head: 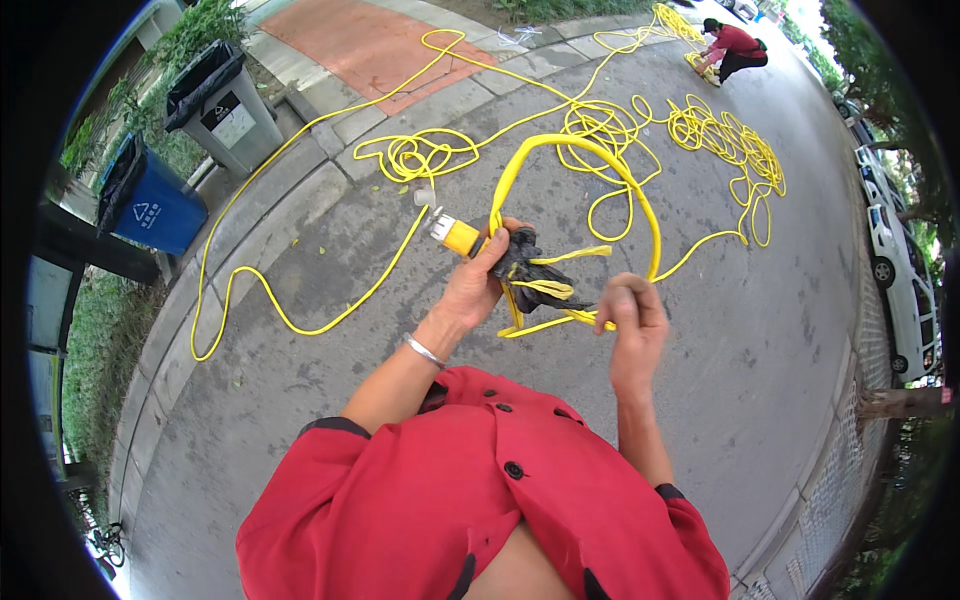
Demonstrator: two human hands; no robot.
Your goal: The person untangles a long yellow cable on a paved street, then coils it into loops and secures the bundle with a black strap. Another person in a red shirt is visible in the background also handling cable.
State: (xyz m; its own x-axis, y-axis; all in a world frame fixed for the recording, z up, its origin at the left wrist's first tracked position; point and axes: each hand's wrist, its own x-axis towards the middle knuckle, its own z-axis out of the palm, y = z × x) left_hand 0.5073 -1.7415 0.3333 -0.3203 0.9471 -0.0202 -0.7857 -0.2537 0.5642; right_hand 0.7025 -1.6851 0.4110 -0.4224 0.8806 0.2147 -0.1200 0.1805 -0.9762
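Observation:
My left hand [476, 281] grips a yellow cable or hose at its connector [457, 234], which has a yellow body and a clear tip. Black plastic [536, 274] is bunched around the same spot, with flat yellow strips [574, 255] poking out of it. From there a thick yellow loop [585, 141] arches over to the right. My right hand [636, 319] is blurred, its fingers curled together beside that loop. A thin black strip of the plastic runs to its fingertips. Behind the hand, part of the loop is hidden.
Yellow line lies in tangled coils [607, 139] and heaps [727, 146] on the asphalt. One length [311, 330] snakes leftward to the kerb. A grey bin [247, 124] and a blue bin [169, 217] stand at left. A person [735, 49] crouches far off; cars [896, 285] line the right.

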